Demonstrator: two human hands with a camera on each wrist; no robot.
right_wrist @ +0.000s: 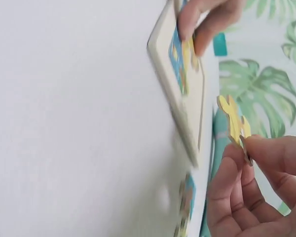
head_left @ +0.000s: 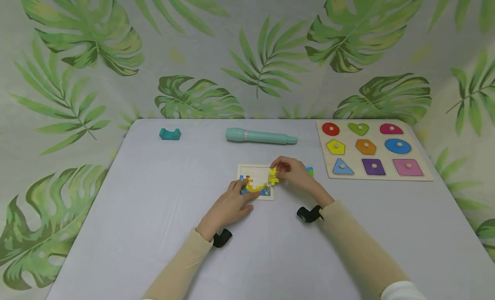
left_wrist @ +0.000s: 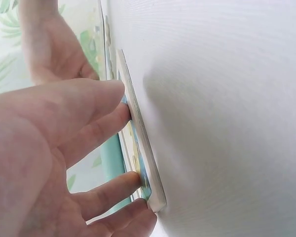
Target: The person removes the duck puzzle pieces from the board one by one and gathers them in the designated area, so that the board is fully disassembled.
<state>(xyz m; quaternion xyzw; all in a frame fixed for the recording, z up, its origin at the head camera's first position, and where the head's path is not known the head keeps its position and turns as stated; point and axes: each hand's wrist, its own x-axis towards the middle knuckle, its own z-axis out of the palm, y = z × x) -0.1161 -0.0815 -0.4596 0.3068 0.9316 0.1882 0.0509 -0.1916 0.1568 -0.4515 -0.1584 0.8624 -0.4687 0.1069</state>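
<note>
A small wooden jigsaw tray (head_left: 272, 196) lies mid-table, with blue and yellow pieces (head_left: 255, 188) fitted along its near and left parts and bare wood showing elsewhere. My left hand (head_left: 227, 206) rests on its near left side, fingers spread and fairly straight, fingertips on the fitted pieces and thumb at the near edge. Between thumb and fingertips, my right hand (head_left: 297, 174) pinches a yellow jigsaw piece (right_wrist: 232, 121), held tilted up above the tray's right edge. Loose jigsaw pieces (right_wrist: 188, 195) lie just right of the tray, partly hidden behind the right hand in the head view.
A wooden shape-puzzle board (head_left: 351, 160) with colourful knobbed shapes lies at the back right. Behind the tray is a mint-green tube (head_left: 263, 137) with a narrower tip. At the back left stands a teal notched block (head_left: 170, 134). A leaf-patterned cloth hangs behind the table.
</note>
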